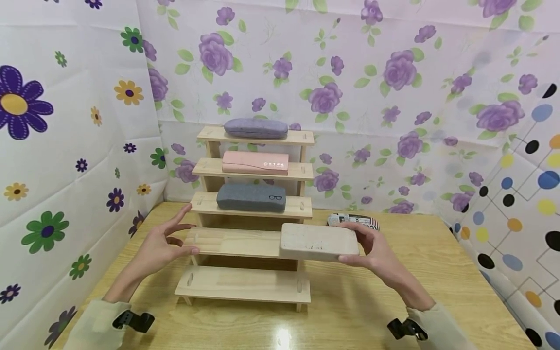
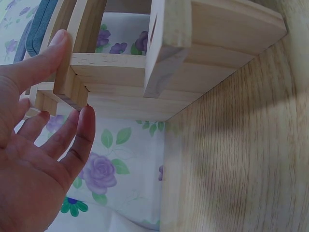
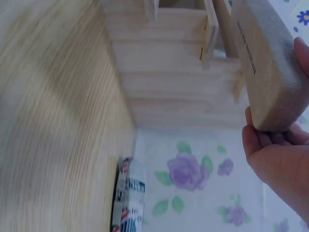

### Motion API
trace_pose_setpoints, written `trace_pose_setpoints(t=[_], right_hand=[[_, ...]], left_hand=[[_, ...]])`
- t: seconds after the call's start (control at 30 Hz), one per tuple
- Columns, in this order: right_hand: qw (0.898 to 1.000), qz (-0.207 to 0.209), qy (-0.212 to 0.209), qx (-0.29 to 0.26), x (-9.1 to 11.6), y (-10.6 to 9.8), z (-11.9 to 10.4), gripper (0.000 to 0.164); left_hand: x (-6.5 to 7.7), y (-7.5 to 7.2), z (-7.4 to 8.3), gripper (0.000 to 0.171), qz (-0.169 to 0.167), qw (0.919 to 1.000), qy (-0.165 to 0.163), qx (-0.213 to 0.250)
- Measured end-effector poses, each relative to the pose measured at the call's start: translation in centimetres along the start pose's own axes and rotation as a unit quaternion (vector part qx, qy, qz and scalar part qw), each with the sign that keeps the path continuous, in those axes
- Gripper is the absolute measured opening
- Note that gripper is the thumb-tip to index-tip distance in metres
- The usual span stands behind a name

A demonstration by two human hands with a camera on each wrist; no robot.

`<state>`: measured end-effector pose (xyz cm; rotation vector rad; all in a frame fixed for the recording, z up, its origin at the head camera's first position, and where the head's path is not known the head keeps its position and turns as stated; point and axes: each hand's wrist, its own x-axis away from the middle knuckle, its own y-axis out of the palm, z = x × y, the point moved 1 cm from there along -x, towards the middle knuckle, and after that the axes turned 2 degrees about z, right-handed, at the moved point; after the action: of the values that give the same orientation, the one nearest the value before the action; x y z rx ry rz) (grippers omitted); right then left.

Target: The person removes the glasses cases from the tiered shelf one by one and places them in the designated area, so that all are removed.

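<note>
A tiered wooden display rack [image 1: 245, 283] stands on the table. At the left end of its second tier from the bottom, my left hand [image 1: 159, 241] holds the board's end between thumb and fingers; the left wrist view shows the thumb [image 2: 46, 55] on one edge and fingertips at the other. My right hand [image 1: 375, 249] grips the right end of a beige glasses case [image 1: 317, 240], whose left end overlaps that tier's right end. Small dark print shows on the case [image 3: 263, 63]. Whether it touches the board, I cannot tell.
Higher tiers bear a blue-grey glasses case [image 1: 249, 197], a pink glasses case [image 1: 249, 162] and a lavender glasses case [image 1: 255, 128]. A glasses case with a newspaper-like print [image 1: 369, 222] lies on the table [image 1: 420, 272] behind my right hand. Patterned cloths hang around.
</note>
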<state>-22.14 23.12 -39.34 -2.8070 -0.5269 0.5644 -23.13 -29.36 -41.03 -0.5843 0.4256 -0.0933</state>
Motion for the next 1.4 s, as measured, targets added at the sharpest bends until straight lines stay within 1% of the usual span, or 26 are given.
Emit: trace_pose_setpoints(t=[0.27,0.43,0.63,0.97,1.13,1.4], right_hand=[[1.000,-0.002,-0.004,0.002,1.3,-2.5,0.1,0.062],[1.000,-0.004,0.003,0.005,2.2,-4.1,0.6,0.062],[1.000,-0.008,0.019,0.003,3.0,-6.0,1.5,0.064],[0.999,-0.013,0.034,0.015,3.6,-8.6,3.5,0.062],[0.998,-0.006,0.058,0.023,3.7,-9.6,5.0,0.063],[0.993,0.018,0.105,0.058,3.4,-10.5,7.3,0.067]], left_hand=[[0.0,0.0,0.1,0.108,0.001,1.0000,-0.002,0.001],[0.1,0.1,0.1,0.108,0.000,1.0000,-0.007,-0.001],[0.2,0.1,0.0,0.108,-0.003,0.9999,-0.013,0.001],[0.0,0.0,0.1,0.108,-0.004,1.0000,-0.006,0.002],[0.0,0.0,0.0,0.108,-0.004,1.0000,-0.001,0.002],[0.0,0.0,-0.1,0.108,-0.001,1.0000,0.004,0.000]])
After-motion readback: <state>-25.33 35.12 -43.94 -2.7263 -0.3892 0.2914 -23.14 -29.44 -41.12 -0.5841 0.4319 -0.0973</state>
